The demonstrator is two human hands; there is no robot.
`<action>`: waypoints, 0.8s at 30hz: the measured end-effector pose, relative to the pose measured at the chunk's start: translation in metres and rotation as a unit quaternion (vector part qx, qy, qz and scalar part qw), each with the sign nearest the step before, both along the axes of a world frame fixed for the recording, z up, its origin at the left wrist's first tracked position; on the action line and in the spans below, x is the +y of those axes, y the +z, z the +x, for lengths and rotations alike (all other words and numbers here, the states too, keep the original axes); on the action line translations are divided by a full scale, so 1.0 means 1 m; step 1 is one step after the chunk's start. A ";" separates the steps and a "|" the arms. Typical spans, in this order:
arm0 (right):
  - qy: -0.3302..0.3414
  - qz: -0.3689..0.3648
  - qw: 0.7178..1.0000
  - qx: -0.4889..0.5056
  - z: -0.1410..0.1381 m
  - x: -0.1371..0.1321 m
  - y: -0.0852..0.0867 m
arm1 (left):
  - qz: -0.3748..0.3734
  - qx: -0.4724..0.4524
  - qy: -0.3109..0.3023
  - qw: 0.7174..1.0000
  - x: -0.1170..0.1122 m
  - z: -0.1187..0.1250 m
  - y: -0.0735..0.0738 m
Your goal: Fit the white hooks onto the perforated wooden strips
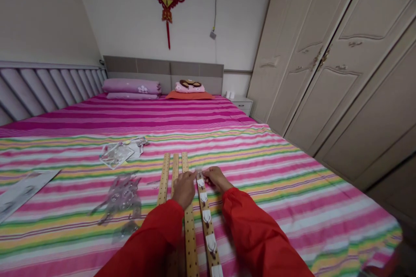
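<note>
A narrow wooden strip (pixel 209 229) lay lengthwise on the striped bed cover (pixel 279 190), its far end between the person's two hands. The wood was light brown. At least five white hooks (pixel 206 216) stood on it in a single spaced row; the nearest was only partly visible to me. Several showed a small dark piece at the near end. A small clear patch (pixel 199 169) was noted at the strip's far tip.

The left hand (pixel 184 188) reached to that end from the left, the right hand (pixel 217 178) from the right, fingertips close to each other. Whether either was closed on anything could not be determined. Three bare strips (pixel 164 177), dotted with dark holes, lay alongside to the left. Beyond them were clear plastic scraps (pixel 121 197) and packets (pixel 120 153).
</note>
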State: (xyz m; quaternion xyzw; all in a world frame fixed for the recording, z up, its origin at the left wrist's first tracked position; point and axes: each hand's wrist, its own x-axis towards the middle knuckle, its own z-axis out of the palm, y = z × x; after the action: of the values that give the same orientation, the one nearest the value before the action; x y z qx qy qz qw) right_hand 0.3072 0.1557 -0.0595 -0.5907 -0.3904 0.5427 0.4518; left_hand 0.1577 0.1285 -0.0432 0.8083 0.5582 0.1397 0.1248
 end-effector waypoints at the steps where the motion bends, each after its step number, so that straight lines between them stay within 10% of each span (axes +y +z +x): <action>1: -0.002 -0.001 1.000 -0.004 -0.001 0.000 0.000 | 0.003 0.010 -0.003 1.000 -0.002 0.001 0.001; 24: -0.037 0.011 0.999 -0.018 -0.005 -0.001 -0.013 | 0.019 0.014 -0.013 1.000 0.000 0.008 -0.007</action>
State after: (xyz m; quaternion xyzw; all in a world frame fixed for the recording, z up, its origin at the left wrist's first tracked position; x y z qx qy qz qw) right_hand 0.3024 0.1549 -0.0726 -0.6095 -0.3822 0.5106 0.4708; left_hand 0.1655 0.1281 -0.0499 0.8197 0.5464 0.1372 0.1034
